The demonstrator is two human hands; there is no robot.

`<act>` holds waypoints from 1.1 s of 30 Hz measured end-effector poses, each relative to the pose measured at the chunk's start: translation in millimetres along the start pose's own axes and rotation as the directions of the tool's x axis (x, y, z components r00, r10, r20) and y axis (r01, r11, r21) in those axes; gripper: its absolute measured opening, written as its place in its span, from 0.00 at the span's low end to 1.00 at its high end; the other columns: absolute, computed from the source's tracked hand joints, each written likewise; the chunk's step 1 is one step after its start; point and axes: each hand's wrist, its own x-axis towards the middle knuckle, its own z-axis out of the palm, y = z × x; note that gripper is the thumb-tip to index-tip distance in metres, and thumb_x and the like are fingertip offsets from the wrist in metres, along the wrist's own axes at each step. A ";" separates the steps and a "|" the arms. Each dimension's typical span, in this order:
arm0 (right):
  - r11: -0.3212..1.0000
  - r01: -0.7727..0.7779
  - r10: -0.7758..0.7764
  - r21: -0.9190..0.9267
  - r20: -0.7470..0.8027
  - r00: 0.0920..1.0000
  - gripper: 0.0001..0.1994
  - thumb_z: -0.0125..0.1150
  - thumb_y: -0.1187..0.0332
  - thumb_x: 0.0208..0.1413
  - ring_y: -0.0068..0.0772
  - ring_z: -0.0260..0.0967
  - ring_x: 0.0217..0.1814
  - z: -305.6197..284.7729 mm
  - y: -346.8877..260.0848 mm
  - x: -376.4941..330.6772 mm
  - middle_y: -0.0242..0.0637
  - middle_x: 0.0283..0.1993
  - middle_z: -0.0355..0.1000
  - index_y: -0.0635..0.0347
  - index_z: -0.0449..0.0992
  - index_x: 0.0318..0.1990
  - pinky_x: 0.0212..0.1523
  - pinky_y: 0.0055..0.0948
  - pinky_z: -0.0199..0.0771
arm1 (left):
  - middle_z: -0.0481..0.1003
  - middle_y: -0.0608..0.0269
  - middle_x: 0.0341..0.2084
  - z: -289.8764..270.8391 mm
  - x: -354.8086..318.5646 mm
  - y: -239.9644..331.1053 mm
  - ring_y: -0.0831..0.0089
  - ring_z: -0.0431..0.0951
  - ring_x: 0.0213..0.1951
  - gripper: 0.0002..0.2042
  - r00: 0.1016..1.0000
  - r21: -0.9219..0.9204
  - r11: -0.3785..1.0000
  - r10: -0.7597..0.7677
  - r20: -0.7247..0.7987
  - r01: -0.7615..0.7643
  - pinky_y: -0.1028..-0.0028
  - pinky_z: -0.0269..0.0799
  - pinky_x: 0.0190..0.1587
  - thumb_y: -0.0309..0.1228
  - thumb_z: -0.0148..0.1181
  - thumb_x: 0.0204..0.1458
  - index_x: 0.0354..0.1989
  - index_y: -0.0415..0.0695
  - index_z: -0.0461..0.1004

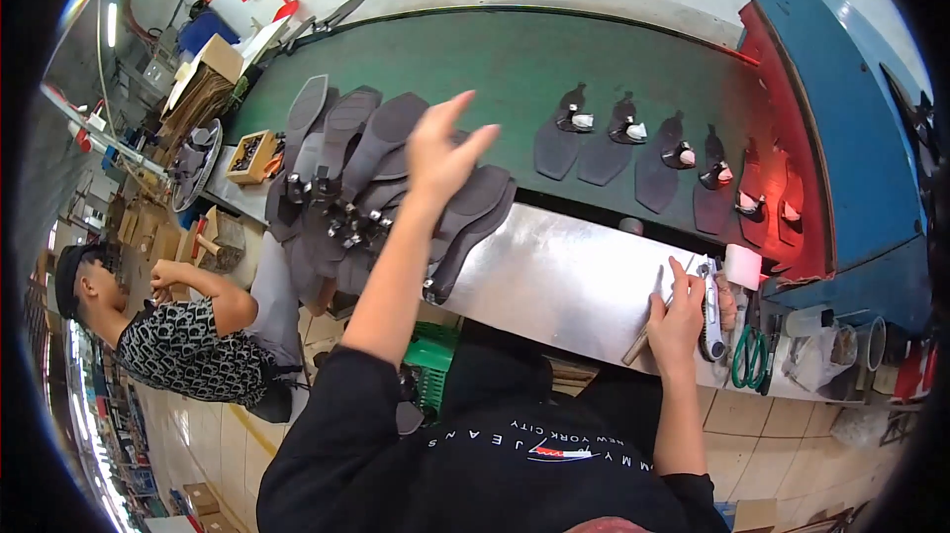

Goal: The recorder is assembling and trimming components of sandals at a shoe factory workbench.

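My left hand [442, 159] is raised over a heap of dark grey shoe soles [381, 132] at the left of the bench, fingers apart and holding nothing. Black straps with shiny ornaments [356, 226] lie on the near part of the heap, partly behind my forearm. My right hand [679, 320] rests low on the metal worktop [559, 271], fingers stretched forward. Its thumb is against a thin tool [636, 347] with a light handle; the tool does not appear gripped.
Several sandals [612, 142] stand in a row on the green conveyor belt [475, 58], running toward a red-lit blue machine [841, 107]. A utility knife [711, 320], a white roll [742, 266] and green-handled scissors [749, 355] lie right. Another person [188, 335] is at left.
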 end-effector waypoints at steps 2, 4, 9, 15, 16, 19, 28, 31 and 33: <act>0.997 0.010 -0.005 0.077 -0.066 0.998 0.31 0.61 0.79 0.47 0.54 0.68 0.46 -3.4 -7.2 -0.4 0.50 0.50 0.62 0.54 0.65 0.62 0.48 0.41 0.69 | 0.73 0.50 0.53 67.1 20.9 -27.6 0.55 0.72 0.57 0.33 0.989 0.006 0.999 -0.054 0.141 0.053 0.63 0.67 0.58 0.45 0.69 0.44 0.57 0.39 0.70; 0.998 0.012 -0.009 0.057 -0.049 0.999 0.31 0.61 0.80 0.46 0.53 0.67 0.47 -4.2 -1.9 -1.0 0.51 0.50 0.62 0.56 0.65 0.61 0.49 0.41 0.69 | 0.72 0.49 0.54 131.5 34.9 -46.0 0.54 0.69 0.59 0.32 0.979 0.097 0.993 -0.081 0.187 0.064 0.63 0.65 0.60 0.45 0.69 0.44 0.59 0.45 0.70; 0.999 0.031 -0.032 -0.007 -0.082 0.996 0.27 0.60 0.80 0.47 0.51 0.66 0.49 0.5 11.6 2.1 0.48 0.48 0.64 0.58 0.68 0.58 0.49 0.41 0.68 | 0.74 0.47 0.52 197.7 41.5 -85.3 0.47 0.68 0.59 0.17 0.937 0.054 0.996 -0.082 0.339 0.068 0.59 0.61 0.63 0.42 0.66 0.47 0.44 0.51 0.79; 0.991 0.031 -0.046 -0.129 -0.108 0.993 0.11 0.61 0.76 0.49 0.46 0.64 0.45 -9.7 19.5 2.4 0.38 0.45 0.68 0.58 0.78 0.41 0.46 0.41 0.68 | 0.78 0.58 0.41 189.1 18.8 -57.8 0.49 0.75 0.47 0.13 0.938 0.301 0.943 -0.227 0.262 0.144 0.55 0.69 0.51 0.41 0.66 0.47 0.38 0.50 0.78; 0.988 0.065 -0.081 -0.143 -0.110 0.991 0.11 0.62 0.75 0.48 0.46 0.63 0.45 -9.4 15.6 2.9 0.38 0.45 0.68 0.57 0.78 0.42 0.46 0.41 0.67 | 0.78 0.52 0.35 189.4 5.7 -69.2 0.53 0.76 0.43 0.14 0.976 0.284 0.957 -0.111 0.188 0.054 0.57 0.71 0.44 0.41 0.66 0.48 0.41 0.50 0.77; 0.983 0.080 -0.096 -0.167 -0.089 0.991 0.13 0.64 0.73 0.47 0.48 0.61 0.49 -15.6 -2.0 -0.1 0.40 0.48 0.67 0.57 0.78 0.43 0.49 0.40 0.66 | 0.74 0.54 0.38 184.1 -1.7 -68.7 0.58 0.76 0.42 0.12 0.997 0.126 0.990 -0.068 0.027 0.065 0.63 0.73 0.43 0.32 0.68 0.46 0.40 0.51 0.79; 0.275 -0.120 0.054 0.954 0.109 0.993 0.17 0.65 0.69 0.55 0.37 0.67 0.58 -33.0 -13.5 -13.9 0.45 0.53 0.72 0.64 0.71 0.51 0.59 0.36 0.64 | 0.79 0.63 0.40 75.7 -55.8 94.0 0.77 0.78 0.40 0.13 0.818 -0.693 0.442 -0.218 0.533 0.569 0.76 0.73 0.46 0.20 0.66 0.49 0.44 0.37 0.78; -0.091 -0.034 -0.097 0.995 0.025 0.995 0.28 0.71 0.67 0.49 0.45 0.59 0.69 -38.5 -58.1 -14.8 0.49 0.60 0.67 0.65 0.67 0.56 0.69 0.39 0.54 | 0.79 0.59 0.44 32.5 -127.8 122.6 0.76 0.78 0.44 0.13 0.595 -0.561 0.234 -0.110 0.796 0.794 0.74 0.73 0.49 0.19 0.64 0.50 0.45 0.37 0.78; -0.009 -0.104 -0.151 0.995 0.101 0.983 0.23 0.69 0.72 0.48 0.45 0.66 0.61 -41.1 -64.3 -22.4 0.47 0.57 0.68 0.64 0.69 0.52 0.66 0.41 0.58 | 0.78 0.57 0.47 13.1 -154.6 126.0 0.75 0.77 0.45 0.13 0.586 -0.581 0.085 -0.067 0.808 0.810 0.73 0.73 0.51 0.19 0.62 0.52 0.46 0.37 0.78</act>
